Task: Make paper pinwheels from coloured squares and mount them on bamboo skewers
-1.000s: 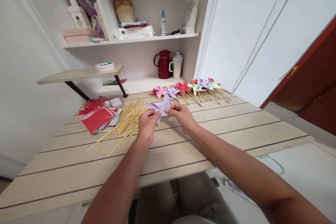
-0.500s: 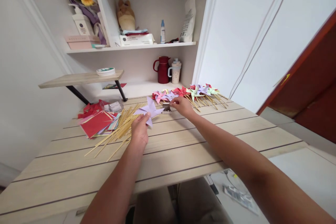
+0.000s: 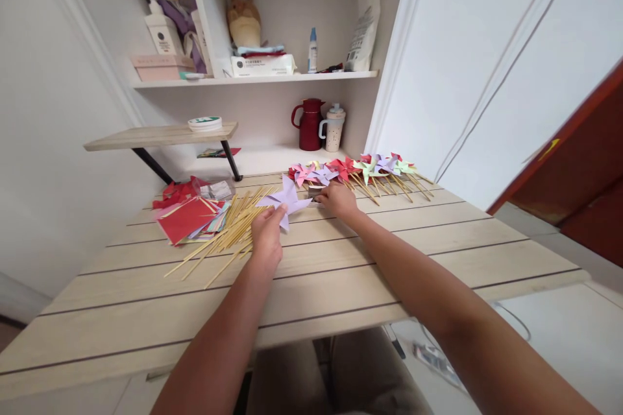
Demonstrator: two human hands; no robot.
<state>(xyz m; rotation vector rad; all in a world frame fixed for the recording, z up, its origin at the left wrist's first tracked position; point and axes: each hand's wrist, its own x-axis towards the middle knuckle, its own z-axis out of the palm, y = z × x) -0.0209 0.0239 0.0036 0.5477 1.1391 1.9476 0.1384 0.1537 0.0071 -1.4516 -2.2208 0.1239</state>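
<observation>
Slatted wood table point(image 3: 389, 253), white walls — left hand point(image 3: 267, 231) pinches purple pinwheel point(image 3: 287, 198); right hand point(image 3: 338, 198) grip unclear.

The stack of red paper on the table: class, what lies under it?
Under the red paper, edges of pale pink, blue and green sheets stick out on the table. How many, and anything beneath them, is covered.
</observation>
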